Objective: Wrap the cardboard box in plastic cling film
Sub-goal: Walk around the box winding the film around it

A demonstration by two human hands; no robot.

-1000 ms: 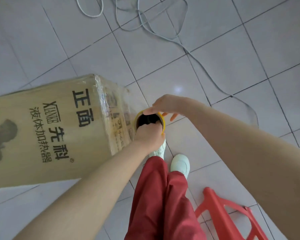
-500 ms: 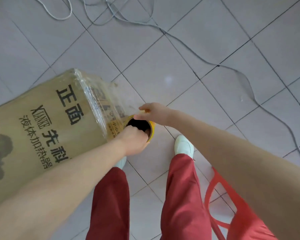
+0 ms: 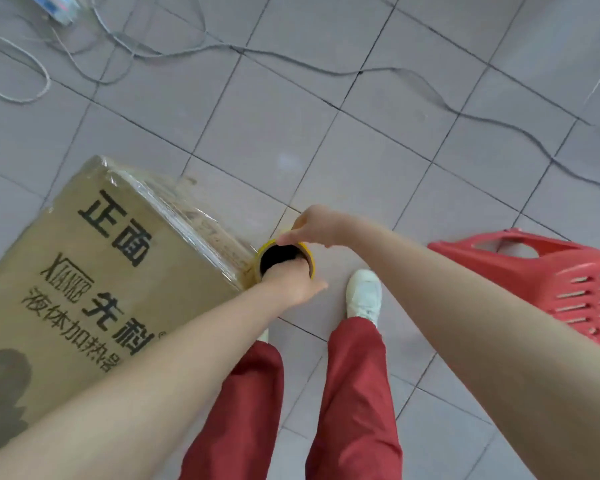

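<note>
A tall brown cardboard box (image 3: 84,289) with black printed characters stands on the tiled floor at the left. Clear cling film (image 3: 201,230) covers its right side face. The film roll (image 3: 264,252), with a yellow rim and a dark hollow core, stands upright against the box's near right corner. My left hand (image 3: 291,285) has its fingers inside the core from the near side. My right hand (image 3: 312,225) grips the far rim from above. Both hands hold the roll.
A red plastic stool (image 3: 541,282) stands at the right, close to my right arm. Grey and white cables (image 3: 326,69) trail across the floor at the back. My red trousers and white shoe (image 3: 364,292) are just below the roll.
The view has swung: the box now sits lower left and the red stool has come up at the right. Both hands stay on the roll at the box's corner.
</note>
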